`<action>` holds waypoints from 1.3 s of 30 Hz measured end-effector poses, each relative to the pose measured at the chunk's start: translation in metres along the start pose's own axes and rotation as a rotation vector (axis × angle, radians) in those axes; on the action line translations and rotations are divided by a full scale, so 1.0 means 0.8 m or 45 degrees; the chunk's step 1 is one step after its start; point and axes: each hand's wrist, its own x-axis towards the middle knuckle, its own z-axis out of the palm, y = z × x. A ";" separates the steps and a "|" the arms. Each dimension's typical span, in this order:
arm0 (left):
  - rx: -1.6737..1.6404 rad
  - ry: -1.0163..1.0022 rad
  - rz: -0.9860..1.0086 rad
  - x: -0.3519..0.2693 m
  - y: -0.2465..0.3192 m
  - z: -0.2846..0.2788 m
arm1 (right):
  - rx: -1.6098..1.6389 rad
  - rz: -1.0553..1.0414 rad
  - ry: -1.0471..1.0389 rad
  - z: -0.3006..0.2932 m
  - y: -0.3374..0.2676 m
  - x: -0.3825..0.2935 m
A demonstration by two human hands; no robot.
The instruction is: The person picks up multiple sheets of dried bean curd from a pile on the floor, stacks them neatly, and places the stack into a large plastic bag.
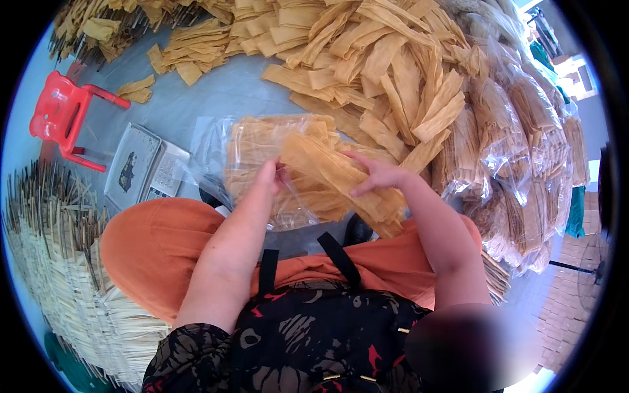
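A bundle of folded yellow-tan dried strips (319, 159), which look like tofu skin, is held slantwise between my hands. My left hand (276, 176) grips its left end, with the fingers partly hidden beneath. Spread across the bundle's right part is my right hand (376, 174), thumb on the near edge and fingers on the far one. Under the bundle, a clear plastic bag (209, 142) lies on the floor around a stack of similar strips (255, 132). The bag's near edge reaches below my left hand.
A flat scale (132, 167) stands left of the bag, near a red plastic chair (59, 108). Loose strips (393, 64) are heaped ahead. Filled clear bags (501, 123) are piled at right. Bundled thin sticks (64, 236) lie at left. My orange-clad knees (157, 245) flank the work.
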 end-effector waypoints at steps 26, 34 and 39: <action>1.481 -0.119 1.064 -0.117 0.026 0.076 | -1.208 0.011 -0.235 0.032 -0.058 0.183; 1.151 0.554 1.116 0.006 0.091 -0.061 | -1.272 -0.180 0.430 0.058 -0.022 0.148; 1.275 0.928 0.598 0.045 0.101 -0.173 | -1.161 0.052 0.703 0.037 -0.010 0.108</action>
